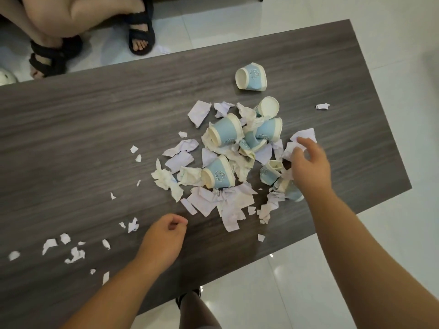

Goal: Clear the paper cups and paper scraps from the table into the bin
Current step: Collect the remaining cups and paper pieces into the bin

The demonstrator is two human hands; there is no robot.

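A heap of light-blue paper cups (224, 132) and torn white paper scraps (234, 205) lies on the dark wooden table (95, 115). One cup (251, 77) lies apart on its side at the back. My right hand (308, 162) hovers over the heap's right edge, its fingers spread and touching a white scrap (305, 136). Two crushed cups (270, 172) lie just left of that hand. My left hand (164, 238) rests near the table's front with its fingers curled in; nothing shows in it. Small scraps (74, 254) are strewn at the front left. No bin is in view.
Another person's legs and black sandals (141, 34) are on the tiled floor beyond the table's far edge. A scrap (162, 49) lies on the floor near them. White tile (356, 269) surrounds the table's right and near sides. My own foot (187, 299) shows below the table edge.
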